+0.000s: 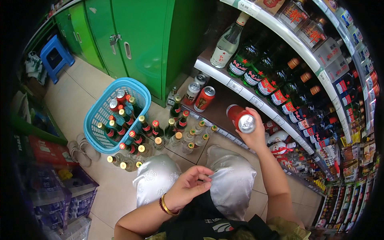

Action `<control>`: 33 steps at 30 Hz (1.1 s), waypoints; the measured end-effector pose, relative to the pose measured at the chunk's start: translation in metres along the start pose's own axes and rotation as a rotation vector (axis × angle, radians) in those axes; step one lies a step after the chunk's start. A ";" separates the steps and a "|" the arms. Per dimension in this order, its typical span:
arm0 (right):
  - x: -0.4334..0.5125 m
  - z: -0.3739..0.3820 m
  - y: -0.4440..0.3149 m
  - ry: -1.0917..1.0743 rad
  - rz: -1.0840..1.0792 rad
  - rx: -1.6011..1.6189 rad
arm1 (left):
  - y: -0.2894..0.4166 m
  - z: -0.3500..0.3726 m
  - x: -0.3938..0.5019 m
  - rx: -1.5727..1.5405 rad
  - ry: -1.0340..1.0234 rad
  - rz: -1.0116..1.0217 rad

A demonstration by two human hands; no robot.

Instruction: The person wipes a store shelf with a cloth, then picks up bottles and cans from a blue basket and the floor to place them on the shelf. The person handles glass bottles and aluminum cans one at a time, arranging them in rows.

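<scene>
My right hand [254, 132] holds a red can [238, 115] with a silver top, tilted, in front of the bottom shelf [220, 120]. My left hand [196, 183] is empty over my knees, thumb and fingers apart. Two upright cans, a black-and-white one [191, 93] and an orange-red one [204, 99], stand at the left end of that shelf, with another silver-topped can behind them. A blue plastic basket [93, 135] on the floor holds several dark bottles and red cans. Several dark green bottles [157, 129] and clear bottles [189, 136] stand on the tiles between the basket and shelf.
Green metal lockers [144, 36] rise behind the basket, one with a padlock. A blue plastic stool [57, 57], pale slippers [82, 150] and purple cartons [72, 195] are on the left. Shelves of liquor bottles [267, 87] curve along the right, their white edge [216, 75] above the low shelf.
</scene>
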State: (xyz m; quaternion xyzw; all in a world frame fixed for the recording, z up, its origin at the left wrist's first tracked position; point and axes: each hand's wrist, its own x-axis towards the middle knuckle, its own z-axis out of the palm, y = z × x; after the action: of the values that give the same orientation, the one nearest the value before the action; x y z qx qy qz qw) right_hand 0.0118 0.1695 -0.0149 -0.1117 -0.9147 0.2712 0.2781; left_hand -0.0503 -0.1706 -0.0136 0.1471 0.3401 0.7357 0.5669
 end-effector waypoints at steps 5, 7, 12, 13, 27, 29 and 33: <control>0.018 0.063 0.104 -0.068 0.071 -0.114 | 0.011 0.000 0.003 -0.085 0.001 0.007; 0.037 0.093 0.140 0.022 0.078 -0.117 | 0.013 0.001 0.003 -0.105 0.011 0.018; 0.092 0.141 0.208 0.136 0.542 0.123 | 0.021 -0.004 0.005 -0.111 0.005 -0.068; 0.105 0.153 0.195 0.102 0.608 0.174 | 0.021 -0.006 0.002 -0.118 0.005 -0.055; 0.159 0.177 0.213 -0.202 0.844 0.743 | 0.034 -0.006 0.009 -0.245 0.033 -0.077; 0.166 0.162 0.205 -0.196 0.865 0.792 | 0.034 -0.011 0.008 -0.254 -0.039 -0.073; 0.170 0.162 0.204 -0.161 0.858 0.762 | 0.036 -0.012 0.005 -0.242 -0.032 -0.149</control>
State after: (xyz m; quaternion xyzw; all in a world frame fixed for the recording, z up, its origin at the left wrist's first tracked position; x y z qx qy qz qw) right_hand -0.2086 0.3285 -0.1659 -0.3434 -0.6439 0.6773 0.0935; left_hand -0.0853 -0.1745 0.0004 0.0639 0.2498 0.7248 0.6389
